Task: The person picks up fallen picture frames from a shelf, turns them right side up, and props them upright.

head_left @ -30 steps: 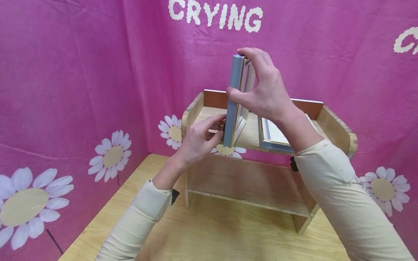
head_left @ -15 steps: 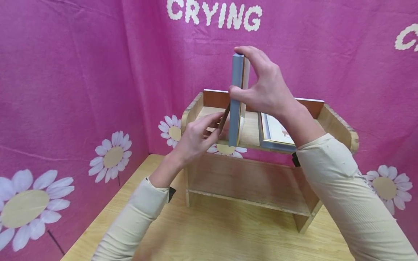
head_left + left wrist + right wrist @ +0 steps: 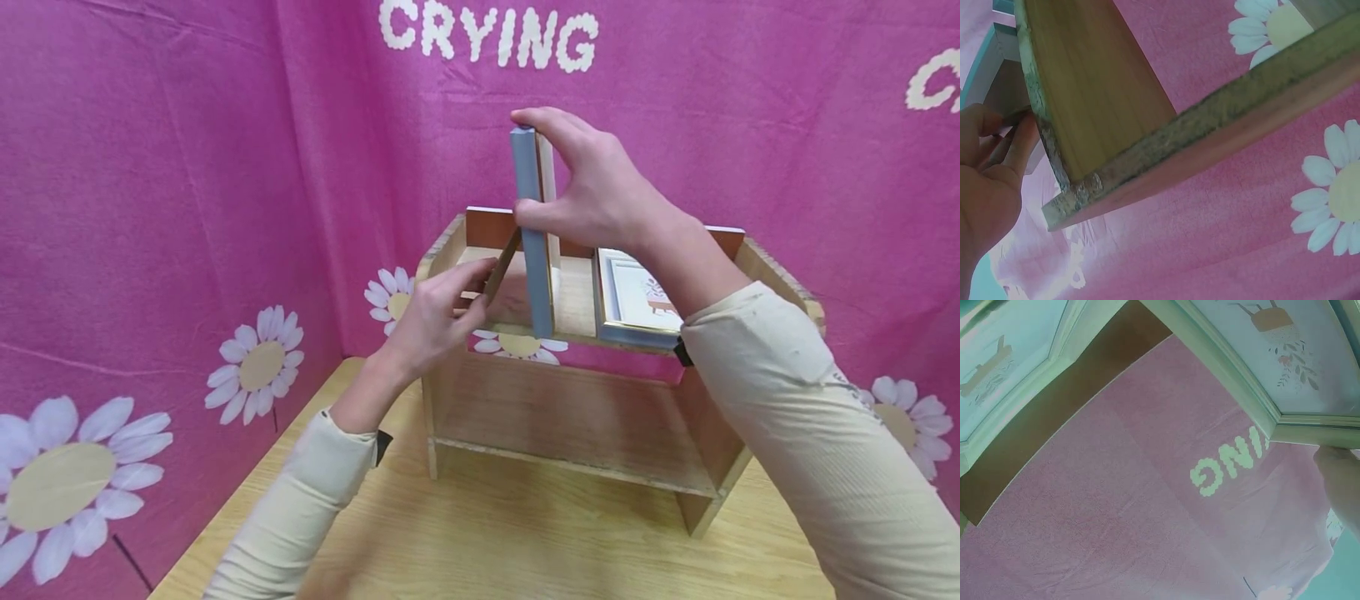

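A picture frame (image 3: pixel 528 167) with blue-grey edges stands upright on the top shelf, turned nearly edge-on in the head view. My right hand (image 3: pixel 588 187) grips it, fingers over its top edge and thumb against the near side. On its back, a thin brown support flap (image 3: pixel 504 265) slants outward. My left hand (image 3: pixel 435 317) pinches that flap between thumb and fingers. The right wrist view shows the held frame's picture (image 3: pixel 1285 356), a brown planter with leaves. A second picture frame (image 3: pixel 637 287) lies face up on the shelf, partly hidden by my right forearm.
The wooden two-tier shelf (image 3: pixel 570 417) stands on a light wood table (image 3: pixel 480 542). Raised side panels and a brown back board (image 3: pixel 491 227) bound its top. Pink cloth with white flowers and lettering hangs behind and to the left.
The flap has swung out from the frame's back as my left hand moved left. The upright frame has turned more edge-on, and its top has shifted left with my right hand.
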{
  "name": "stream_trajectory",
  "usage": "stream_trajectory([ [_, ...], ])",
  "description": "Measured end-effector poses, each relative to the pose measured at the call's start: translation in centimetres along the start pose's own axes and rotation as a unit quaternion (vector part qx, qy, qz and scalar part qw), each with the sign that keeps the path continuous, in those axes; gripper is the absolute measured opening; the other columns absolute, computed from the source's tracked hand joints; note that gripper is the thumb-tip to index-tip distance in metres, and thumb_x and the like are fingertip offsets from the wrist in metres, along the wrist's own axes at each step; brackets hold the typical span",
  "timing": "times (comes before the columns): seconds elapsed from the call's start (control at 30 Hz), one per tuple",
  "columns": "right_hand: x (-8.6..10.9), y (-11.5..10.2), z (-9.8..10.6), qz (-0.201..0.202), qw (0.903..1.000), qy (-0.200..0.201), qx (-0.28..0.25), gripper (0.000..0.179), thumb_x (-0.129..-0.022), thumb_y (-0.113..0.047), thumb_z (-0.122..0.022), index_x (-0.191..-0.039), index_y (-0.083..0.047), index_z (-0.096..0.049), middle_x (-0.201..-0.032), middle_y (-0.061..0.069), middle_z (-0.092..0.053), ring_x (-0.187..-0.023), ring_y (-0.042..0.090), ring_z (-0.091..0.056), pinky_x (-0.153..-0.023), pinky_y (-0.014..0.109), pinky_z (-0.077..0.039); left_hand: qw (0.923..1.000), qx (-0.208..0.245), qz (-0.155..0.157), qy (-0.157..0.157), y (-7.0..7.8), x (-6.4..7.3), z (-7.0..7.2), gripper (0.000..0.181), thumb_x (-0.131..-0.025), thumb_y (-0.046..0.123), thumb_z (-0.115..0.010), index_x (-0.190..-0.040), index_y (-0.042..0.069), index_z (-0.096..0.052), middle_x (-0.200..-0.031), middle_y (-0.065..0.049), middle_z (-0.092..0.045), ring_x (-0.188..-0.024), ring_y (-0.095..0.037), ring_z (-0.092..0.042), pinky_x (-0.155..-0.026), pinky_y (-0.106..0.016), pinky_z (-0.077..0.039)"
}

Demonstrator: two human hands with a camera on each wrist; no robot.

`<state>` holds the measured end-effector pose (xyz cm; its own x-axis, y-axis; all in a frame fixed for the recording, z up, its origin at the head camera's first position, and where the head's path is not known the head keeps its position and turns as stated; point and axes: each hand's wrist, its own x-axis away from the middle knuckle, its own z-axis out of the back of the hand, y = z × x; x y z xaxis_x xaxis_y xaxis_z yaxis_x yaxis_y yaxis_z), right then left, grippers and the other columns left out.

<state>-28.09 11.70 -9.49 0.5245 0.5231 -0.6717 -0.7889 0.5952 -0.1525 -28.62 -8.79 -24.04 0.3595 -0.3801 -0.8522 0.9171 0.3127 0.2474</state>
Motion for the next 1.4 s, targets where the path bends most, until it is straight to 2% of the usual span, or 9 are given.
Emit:
stream_trajectory([
  [0.37,-0.5,-0.4,-0.1,-0.006,0.9993,-0.034,-0.014,0.078,-0.078,-0.014,-0.074,-0.15,-0.014,-0.043,-0.153,0.004,-0.044,-0.132,0.022,-0.047,-0.114,0.038,-0.038,0.9998,-0.011,-0.017,-0.008,-0.3,-0.1,0.6,0.034,-0.087,-0.013,-0.061,-0.121,-0.013,-0.058,-0.109,-0.025,-0.068,-0.096,-0.033,-0.071,-0.074,-0.03,-0.061],
  [0.77,-0.8,-0.4,-0.2,0.014,0.9985,-0.052,-0.009,0.08,-0.077,-0.014,-0.073,-0.151,-0.012,-0.042,-0.151,0.005,-0.046,-0.13,0.02,-0.048,-0.112,0.035,-0.039,0.9997,0.002,-0.013,-0.02,-0.5,0.1,0.5,0.035,-0.086,-0.013,-0.059,-0.121,-0.013,-0.057,-0.11,-0.025,-0.067,-0.094,-0.032,-0.071,-0.076,-0.03,-0.061],
  [0.87,-0.7,-0.4,0.2,0.002,0.9981,-0.06,-0.013,0.08,-0.078,-0.013,-0.074,-0.151,-0.015,-0.042,-0.152,0.004,-0.045,-0.125,0.019,-0.049,-0.111,0.035,-0.039,0.9997,0.004,-0.014,-0.018,-0.4,0.1,0.4,0.034,-0.087,-0.013,-0.059,-0.121,-0.014,-0.057,-0.11,-0.025,-0.067,-0.094,-0.032,-0.071,-0.077,-0.03,-0.061],
  [0.97,-0.6,-0.4,0.6,-0.02,0.9962,-0.082,-0.024,0.08,-0.08,-0.014,-0.074,-0.153,-0.022,-0.04,-0.155,0.0,-0.041,-0.108,0.019,-0.055,-0.107,0.035,-0.041,0.9998,0.007,-0.012,-0.015,-0.4,0.0,0.4,0.034,-0.086,-0.013,-0.058,-0.12,-0.014,-0.058,-0.11,-0.025,-0.067,-0.094,-0.032,-0.071,-0.077,-0.03,-0.061],
  [1.03,-0.6,-0.4,0.9,-0.037,0.9935,-0.101,-0.037,0.082,-0.082,-0.016,-0.075,-0.154,-0.028,-0.037,-0.157,-0.005,-0.037,-0.113,0.018,-0.055,-0.11,0.036,-0.038,0.9998,0.008,-0.009,-0.014,-0.4,0.1,0.5,0.034,-0.086,-0.013,-0.058,-0.121,-0.013,-0.058,-0.11,-0.025,-0.067,-0.094,-0.032,-0.071,-0.076,-0.029,-0.061],
  [1.1,-0.6,-0.3,1.2,-0.055,0.9888,-0.121,-0.067,0.082,-0.084,-0.018,-0.076,-0.154,-0.035,-0.035,-0.159,-0.009,-0.033,-0.125,0.016,-0.052,-0.115,0.037,-0.034,0.9998,0.014,-0.001,-0.015,-0.4,0.1,0.5,0.034,-0.086,-0.012,-0.058,-0.12,-0.012,-0.058,-0.109,-0.025,-0.067,-0.094,-0.033,-0.071,-0.075,-0.028,-0.061],
  [1.17,-0.7,0.0,1.4,-0.067,0.9825,-0.141,-0.102,0.083,-0.085,-0.021,-0.077,-0.153,-0.038,-0.034,-0.16,-0.013,-0.029,-0.141,0.01,-0.036,-0.12,0.038,-0.026,0.9995,0.021,0.015,-0.016,-0.4,0.1,0.6,0.034,-0.087,-0.011,-0.058,-0.121,-0.011,-0.058,-0.109,-0.024,-0.067,-0.094,-0.032,-0.071,-0.074,-0.028,-0.061],
  [1.23,-0.8,0.4,1.6,-0.075,0.9757,-0.155,-0.135,0.082,-0.086,-0.021,-0.077,-0.153,-0.039,-0.034,-0.16,-0.015,-0.028,-0.148,0.006,-0.021,-0.123,0.038,-0.021,0.9988,0.027,0.039,-0.016,-0.3,0.1,0.6,0.035,-0.088,-0.009,-0.059,-0.123,-0.009,-0.057,-0.11,-0.023,-0.068,-0.095,-0.031,-0.071,-0.074,-0.028,-0.061],
  [1.4,-1.1,0.8,1.8,-0.072,0.971,-0.162,-0.16,0.077,-0.086,-0.021,-0.077,-0.152,-0.032,-0.04,-0.159,-0.013,-0.031,-0.148,0.008,-0.023,-0.124,0.04,-0.019,0.9937,0.054,0.097,-0.016,-0.3,-0.2,0.7,0.039,-0.091,-0.002,-0.061,-0.13,-0.004,-0.057,-0.115,-0.019,-0.069,-0.1,-0.026,-0.07,-0.078,-0.031,-0.061],
])
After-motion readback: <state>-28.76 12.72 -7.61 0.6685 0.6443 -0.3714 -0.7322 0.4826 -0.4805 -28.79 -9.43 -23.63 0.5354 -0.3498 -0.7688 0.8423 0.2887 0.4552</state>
